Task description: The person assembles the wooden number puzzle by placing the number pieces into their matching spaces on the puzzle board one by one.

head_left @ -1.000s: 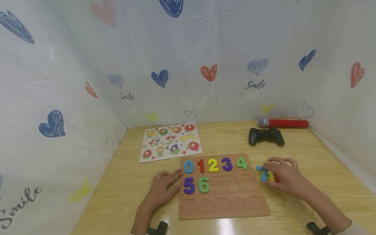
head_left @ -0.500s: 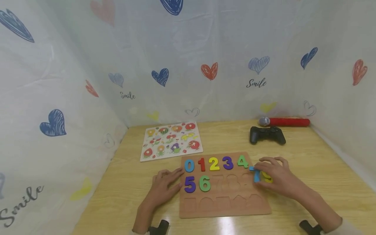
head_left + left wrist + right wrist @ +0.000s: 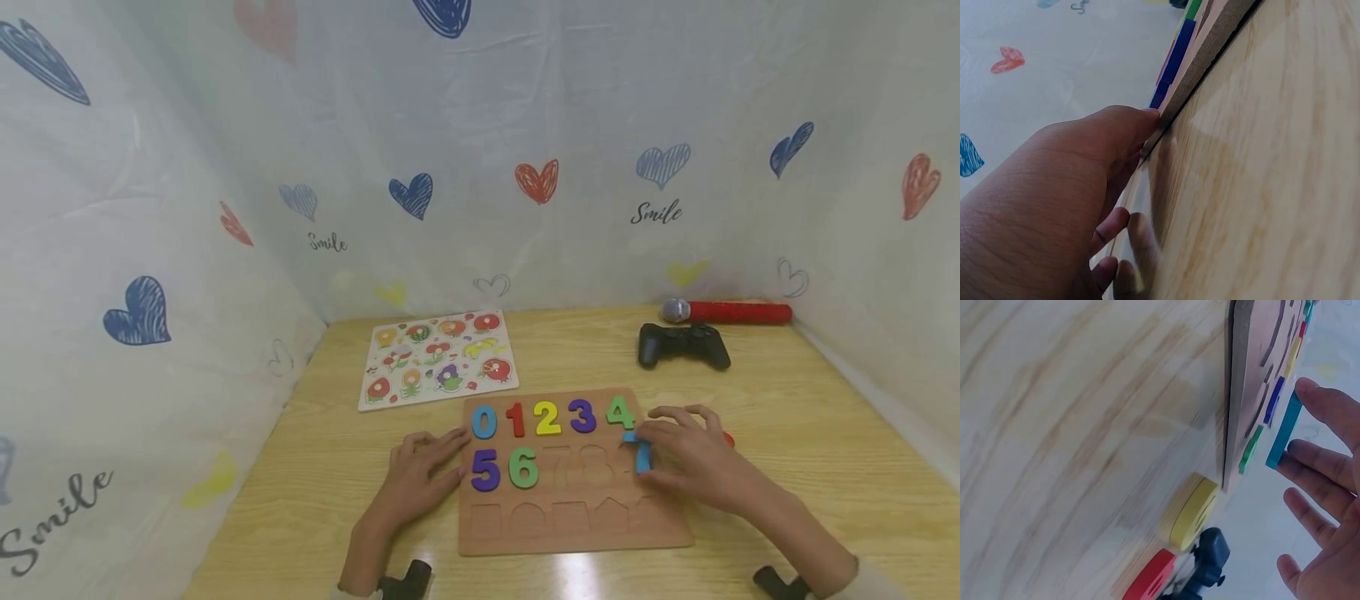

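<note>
My right hand (image 3: 693, 458) pinches a blue number 7 piece (image 3: 642, 457) between thumb and fingers, over the right side of the wooden number board (image 3: 573, 540). In the right wrist view the blue piece (image 3: 1286, 434) is raised above the board's surface. My left hand (image 3: 422, 479) rests at the board's left edge, thumb and fingertips against it. Coloured numbers 0 to 4 fill the board's top row; a purple 5 (image 3: 485, 471) and a green 6 (image 3: 522, 468) sit in the second. Right of the 6 are bare recesses, and the bottom row holds bare shape recesses.
A yellow piece (image 3: 1191, 515) and a red piece (image 3: 1150, 578) lie on the table right of the board, mostly hidden by my right hand in the head view. Behind are a fruit puzzle board (image 3: 438, 360), a black game controller (image 3: 682, 346) and a red microphone (image 3: 738, 312).
My right hand has moved left with the blue 7, from beside the board to over its right part. The left hand stays at the board's left edge.
</note>
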A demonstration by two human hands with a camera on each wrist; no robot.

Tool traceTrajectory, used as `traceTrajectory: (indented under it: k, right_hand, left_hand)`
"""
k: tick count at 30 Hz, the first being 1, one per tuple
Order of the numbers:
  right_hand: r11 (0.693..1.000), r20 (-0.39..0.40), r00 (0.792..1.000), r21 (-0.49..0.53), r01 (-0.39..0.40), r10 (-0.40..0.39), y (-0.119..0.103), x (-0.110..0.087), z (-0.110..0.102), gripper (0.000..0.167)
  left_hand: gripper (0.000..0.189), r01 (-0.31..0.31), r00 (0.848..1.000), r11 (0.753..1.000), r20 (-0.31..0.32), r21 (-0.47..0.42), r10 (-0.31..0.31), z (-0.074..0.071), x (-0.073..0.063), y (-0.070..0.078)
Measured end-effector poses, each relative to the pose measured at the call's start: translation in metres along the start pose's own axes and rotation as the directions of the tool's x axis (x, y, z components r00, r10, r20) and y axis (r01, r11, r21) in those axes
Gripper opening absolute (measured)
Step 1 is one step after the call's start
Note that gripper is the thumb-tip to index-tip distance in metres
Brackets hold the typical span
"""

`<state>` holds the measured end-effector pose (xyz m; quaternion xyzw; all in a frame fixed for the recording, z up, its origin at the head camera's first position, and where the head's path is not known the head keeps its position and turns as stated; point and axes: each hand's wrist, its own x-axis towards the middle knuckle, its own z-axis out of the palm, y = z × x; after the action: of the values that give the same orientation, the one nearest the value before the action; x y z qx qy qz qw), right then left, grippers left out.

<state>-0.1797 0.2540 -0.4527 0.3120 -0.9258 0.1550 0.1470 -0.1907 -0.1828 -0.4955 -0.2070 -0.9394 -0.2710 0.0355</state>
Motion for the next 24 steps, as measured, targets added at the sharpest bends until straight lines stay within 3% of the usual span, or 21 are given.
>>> traceTrajectory:
  k: [16, 24]
  right_hand:
    - [0.999, 0.065, 0.997, -0.025, -0.029, 0.031, -0.015, 0.008, 0.009, 0.043]
    - [0.999, 0.032, 0.999, -0.01, 0.033, -0.033, -0.02, 0.014, 0.013, 0.045]
  left_hand:
    - [0.051, 0.008, 1.0, 1.0, 0.009, -0.012, -0.008, 0.001, 0.0, -0.001]
    - [0.05, 0.016, 1.0, 1.0, 0.008, 0.001, -0.016, -0.001, -0.001, 0.001]
